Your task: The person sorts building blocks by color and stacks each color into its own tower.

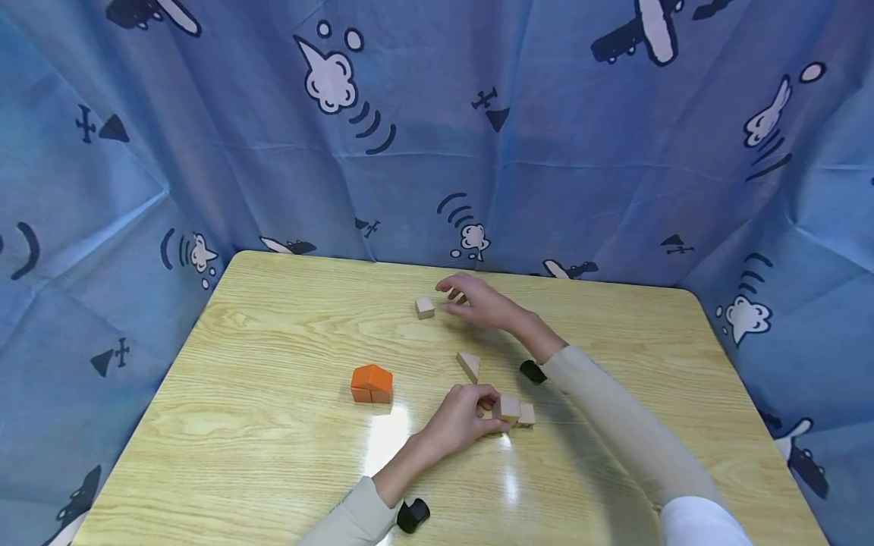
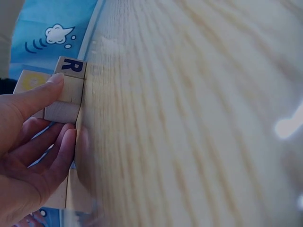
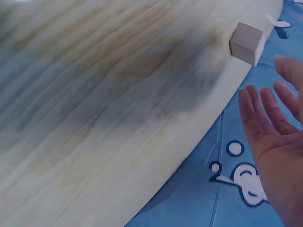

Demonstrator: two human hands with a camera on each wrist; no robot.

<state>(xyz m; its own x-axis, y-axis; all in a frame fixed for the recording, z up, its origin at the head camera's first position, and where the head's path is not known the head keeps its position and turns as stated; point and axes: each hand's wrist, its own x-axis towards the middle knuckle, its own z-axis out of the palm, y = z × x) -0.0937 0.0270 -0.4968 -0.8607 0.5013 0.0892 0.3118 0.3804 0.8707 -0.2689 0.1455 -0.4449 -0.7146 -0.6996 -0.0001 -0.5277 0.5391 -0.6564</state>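
Observation:
My left hand (image 1: 457,421) holds a plain wooden cube (image 1: 507,408), thumb at the front and fingers behind it. Right beside it is another wooden cube (image 1: 526,415). In the left wrist view, the small group includes a cube with a dark letter R (image 2: 71,66) and a cube with a yellow mark (image 2: 32,80); the thumb lies across them. At the back of the table, my right hand (image 1: 483,302) hovers with fingers spread and nothing in them. Just left of its fingertips sits a single wooden cube (image 1: 425,307), also seen in the right wrist view.
A triangular wooden block (image 1: 470,366) lies between the two hands. To the left stands a small orange block house (image 1: 372,384) with a peaked top. A black piece (image 1: 532,371) shows by the right wrist. Blue patterned cloth (image 1: 423,152) hangs behind the wooden table (image 1: 273,341).

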